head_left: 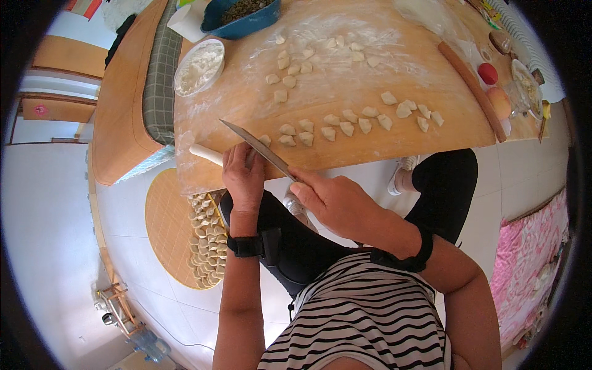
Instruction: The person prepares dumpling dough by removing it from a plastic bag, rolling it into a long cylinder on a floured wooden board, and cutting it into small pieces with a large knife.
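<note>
A kitchen knife (pixel 266 150) is gripped in my right hand (pixel 339 200), its blade pointing up and left over the near edge of the table. My left hand (pixel 244 176) is closed round a pale roll of dough (pixel 205 153), whose rounded end sticks out on the left. The blade lies across the fingers' right side; whether it touches the dough is hidden. One cut dough piece (pixel 264 140) lies just beyond the blade. To the right, several dough pieces (pixel 346 128) form loose rows, and more dough pieces (pixel 290 81) lie farther back.
The floured wooden table (pixel 394 74) carries a bowl of flour (pixel 200 67) and a blue basin of dark filling (pixel 240 17) at far left. A rolling pin (pixel 472 90) lies at right, near a red ball-like thing (pixel 488 73). Lower left, a round tray (pixel 169 228) holds many shaped dumplings (pixel 206 246).
</note>
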The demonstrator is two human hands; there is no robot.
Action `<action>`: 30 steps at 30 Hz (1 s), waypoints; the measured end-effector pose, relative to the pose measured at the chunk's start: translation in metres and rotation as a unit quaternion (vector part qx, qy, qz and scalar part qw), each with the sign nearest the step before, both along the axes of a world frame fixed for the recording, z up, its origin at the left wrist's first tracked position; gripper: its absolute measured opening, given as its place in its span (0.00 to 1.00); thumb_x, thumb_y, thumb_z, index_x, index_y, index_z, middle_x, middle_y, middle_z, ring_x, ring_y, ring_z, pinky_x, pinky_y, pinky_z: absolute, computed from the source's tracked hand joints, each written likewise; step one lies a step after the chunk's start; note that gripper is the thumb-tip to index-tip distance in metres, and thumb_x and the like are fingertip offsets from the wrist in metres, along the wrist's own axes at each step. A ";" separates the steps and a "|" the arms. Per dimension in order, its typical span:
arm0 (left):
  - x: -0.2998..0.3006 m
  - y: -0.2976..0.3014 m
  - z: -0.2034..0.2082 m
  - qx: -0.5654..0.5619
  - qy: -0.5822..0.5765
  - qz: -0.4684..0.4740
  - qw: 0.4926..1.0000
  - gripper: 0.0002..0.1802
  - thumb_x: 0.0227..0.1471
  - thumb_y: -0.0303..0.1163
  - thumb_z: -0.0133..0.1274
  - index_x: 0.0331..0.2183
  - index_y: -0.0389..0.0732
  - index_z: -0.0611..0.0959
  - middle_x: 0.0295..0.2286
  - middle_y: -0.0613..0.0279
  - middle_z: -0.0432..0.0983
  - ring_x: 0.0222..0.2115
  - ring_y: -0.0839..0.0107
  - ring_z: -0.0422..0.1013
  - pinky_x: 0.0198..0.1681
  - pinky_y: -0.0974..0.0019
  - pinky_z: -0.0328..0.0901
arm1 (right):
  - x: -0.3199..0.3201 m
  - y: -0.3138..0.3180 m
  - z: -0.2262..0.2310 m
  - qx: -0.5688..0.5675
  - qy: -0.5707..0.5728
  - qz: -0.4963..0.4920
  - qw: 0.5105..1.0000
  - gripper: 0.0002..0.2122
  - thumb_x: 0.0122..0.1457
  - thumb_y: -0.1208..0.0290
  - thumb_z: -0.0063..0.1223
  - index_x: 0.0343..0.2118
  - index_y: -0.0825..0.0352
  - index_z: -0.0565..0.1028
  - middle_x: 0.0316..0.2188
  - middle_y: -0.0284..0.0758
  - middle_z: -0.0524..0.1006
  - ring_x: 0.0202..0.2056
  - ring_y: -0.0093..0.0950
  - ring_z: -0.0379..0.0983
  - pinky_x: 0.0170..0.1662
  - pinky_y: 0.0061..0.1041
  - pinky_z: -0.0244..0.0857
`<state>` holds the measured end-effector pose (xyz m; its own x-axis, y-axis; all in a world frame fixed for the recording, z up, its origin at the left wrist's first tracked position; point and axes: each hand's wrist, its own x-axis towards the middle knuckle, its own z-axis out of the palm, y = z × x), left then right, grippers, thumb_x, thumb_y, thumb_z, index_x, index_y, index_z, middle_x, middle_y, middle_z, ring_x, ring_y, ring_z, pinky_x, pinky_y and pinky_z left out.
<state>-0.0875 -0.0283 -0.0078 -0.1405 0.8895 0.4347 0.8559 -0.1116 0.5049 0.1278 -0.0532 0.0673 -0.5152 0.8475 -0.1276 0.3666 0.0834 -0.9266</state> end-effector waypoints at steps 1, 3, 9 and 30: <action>-0.001 0.001 -0.001 0.004 0.006 -0.007 1.000 0.08 0.40 0.23 0.58 0.29 0.38 0.78 0.28 0.55 0.76 0.33 0.53 0.71 0.37 0.57 0.66 | -0.002 0.002 -0.001 0.008 -0.003 -0.003 1.000 0.19 0.64 0.59 0.39 0.48 0.70 0.69 0.26 0.51 0.77 0.27 0.50 0.74 0.31 0.47 0.68; -0.004 0.002 0.000 -0.015 0.011 -0.012 1.000 0.08 0.40 0.23 0.58 0.29 0.38 0.78 0.28 0.55 0.76 0.33 0.53 0.71 0.37 0.56 0.66 | -0.010 0.006 -0.006 0.025 -0.009 -0.008 1.000 0.18 0.64 0.59 0.39 0.46 0.70 0.70 0.25 0.50 0.77 0.28 0.50 0.74 0.32 0.48 0.68; 0.000 0.001 0.006 0.010 0.025 -0.004 1.000 0.08 0.42 0.25 0.57 0.30 0.38 0.80 0.29 0.56 0.76 0.34 0.53 0.70 0.39 0.57 0.66 | -0.040 0.040 -0.025 0.036 -0.026 0.019 0.999 0.17 0.63 0.63 0.41 0.50 0.65 0.70 0.31 0.49 0.76 0.33 0.48 0.73 0.35 0.41 0.66; -0.005 -0.020 0.010 0.002 0.047 -0.038 0.998 0.10 0.36 0.25 0.60 0.28 0.42 0.80 0.28 0.60 0.75 0.32 0.56 0.70 0.37 0.58 0.65 | -0.013 -0.001 0.007 0.012 -0.114 0.051 0.992 0.17 0.64 0.59 0.38 0.48 0.66 0.69 0.27 0.49 0.77 0.29 0.50 0.74 0.34 0.48 0.67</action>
